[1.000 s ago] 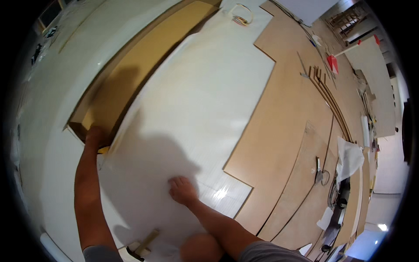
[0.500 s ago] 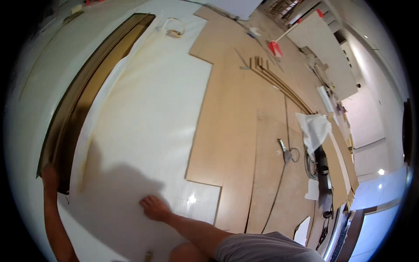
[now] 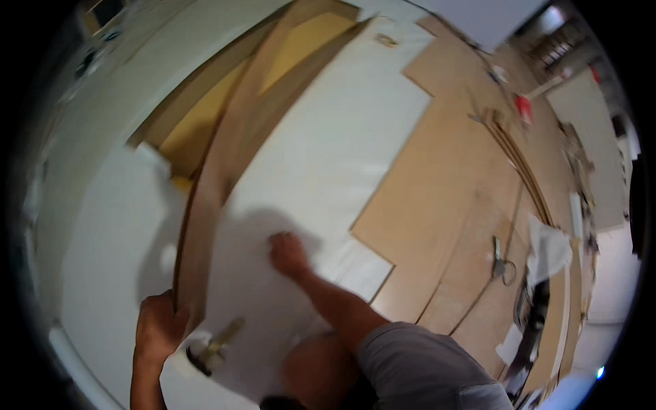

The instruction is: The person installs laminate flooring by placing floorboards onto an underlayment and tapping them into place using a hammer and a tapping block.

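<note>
My left hand (image 3: 158, 324) is closed around the near end of a long brown floorboard (image 3: 217, 178). The board is raised and slants away from me, its far part over a long open cardboard carton (image 3: 184, 140) with a yellowish inside. On the white sheet (image 3: 311, 164) covering the floor, my right hand (image 3: 288, 254) rests with nothing visible in it, its fingers blurred and apparently flat. Beside my left hand lies a hammer-like tool (image 3: 217, 347) with a light handle and a dark head.
Laid light-brown floorboards (image 3: 424, 184) with a stepped edge border the sheet on the right. Scissors-like metal tool (image 3: 501, 263) lies on them. Thin strips (image 3: 516, 157), crumpled white plastic (image 3: 548, 251) and cardboard (image 3: 557, 321) sit farther right. A red dustpan (image 3: 523, 109) stands at the back.
My left hand has moved right and nearer, lifting the floorboard's near end from the carton. My view has shifted, and the hammer-like tool shows more fully. My right hand stays on the sheet.
</note>
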The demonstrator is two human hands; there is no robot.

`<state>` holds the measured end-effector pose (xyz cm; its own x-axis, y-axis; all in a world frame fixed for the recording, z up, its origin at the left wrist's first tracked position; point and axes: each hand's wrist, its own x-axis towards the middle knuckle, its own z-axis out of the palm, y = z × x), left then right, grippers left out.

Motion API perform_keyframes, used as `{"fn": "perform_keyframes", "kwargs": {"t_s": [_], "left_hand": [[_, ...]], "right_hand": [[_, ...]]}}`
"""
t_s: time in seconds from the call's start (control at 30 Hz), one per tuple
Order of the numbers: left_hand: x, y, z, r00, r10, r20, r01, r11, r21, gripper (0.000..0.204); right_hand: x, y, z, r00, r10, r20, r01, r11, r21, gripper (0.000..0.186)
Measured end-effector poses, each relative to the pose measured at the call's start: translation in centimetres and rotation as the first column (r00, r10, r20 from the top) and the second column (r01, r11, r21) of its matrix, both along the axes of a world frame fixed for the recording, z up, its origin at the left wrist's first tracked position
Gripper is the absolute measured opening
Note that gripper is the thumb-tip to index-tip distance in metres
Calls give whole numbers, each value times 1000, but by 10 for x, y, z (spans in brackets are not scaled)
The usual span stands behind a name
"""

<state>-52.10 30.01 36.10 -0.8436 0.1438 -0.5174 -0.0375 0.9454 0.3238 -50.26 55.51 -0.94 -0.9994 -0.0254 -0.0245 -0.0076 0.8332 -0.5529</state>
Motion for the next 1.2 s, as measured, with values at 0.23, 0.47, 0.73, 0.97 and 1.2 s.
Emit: {"fn": "perform_keyframes", "kwargs": {"t_s": [0.23, 0.47, 0.73, 0.97, 1.2], "left_hand": [[222, -99, 39, 967, 231, 105, -248, 950, 190, 24], [368, -115, -22, 975, 135, 174, -191, 911, 366, 37], [416, -107, -77, 968, 238, -77, -183, 883, 433, 24], [505, -101, -159, 922, 354, -160, -228, 827, 515, 32], [454, -81, -204, 963, -24, -269, 134, 908, 397, 39]], "right_hand": [[11, -7, -25, 957, 60, -285, -90, 992, -93, 29], [-4, -45, -7, 849, 217, 482, 439, 220, -871, 43], [-33, -84, 39, 688, 584, 430, 611, -146, -778, 36], [-1, -75, 131, 786, 560, 261, 392, -126, -911, 43], [12, -129, 350, 982, 174, 73, -9, 430, -903, 84]]}}
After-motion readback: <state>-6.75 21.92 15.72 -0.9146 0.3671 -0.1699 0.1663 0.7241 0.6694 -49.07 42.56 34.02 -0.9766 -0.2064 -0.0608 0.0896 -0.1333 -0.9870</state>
